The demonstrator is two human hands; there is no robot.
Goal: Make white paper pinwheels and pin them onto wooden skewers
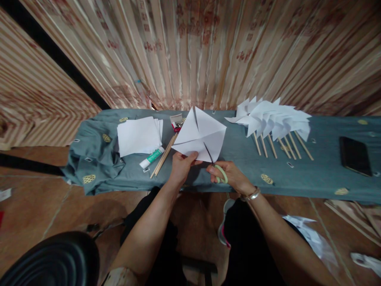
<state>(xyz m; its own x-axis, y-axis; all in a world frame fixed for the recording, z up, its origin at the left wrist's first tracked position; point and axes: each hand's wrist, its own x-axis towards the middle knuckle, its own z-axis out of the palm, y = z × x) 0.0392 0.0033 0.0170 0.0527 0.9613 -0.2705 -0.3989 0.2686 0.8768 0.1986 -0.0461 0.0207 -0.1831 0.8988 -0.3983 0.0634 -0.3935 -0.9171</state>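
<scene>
A square white paper sheet with slits cut in from its corners is pinched at its near edge by my left hand, thumb on top. My right hand grips scissors by their light green handles. The dark blades lie at the paper's near right part, pointing toward its middle. Left of the paper are several wooden sticks, a green and white glue stick and a stack of white paper. Behind the sticks stands a small open box with small metal pieces in it.
Several white paper pinwheels on sticks lie overlapping at the right. A black phone rests farther right on the cloth-covered bench. A pleated curtain hangs behind; a black round stool stands at lower left.
</scene>
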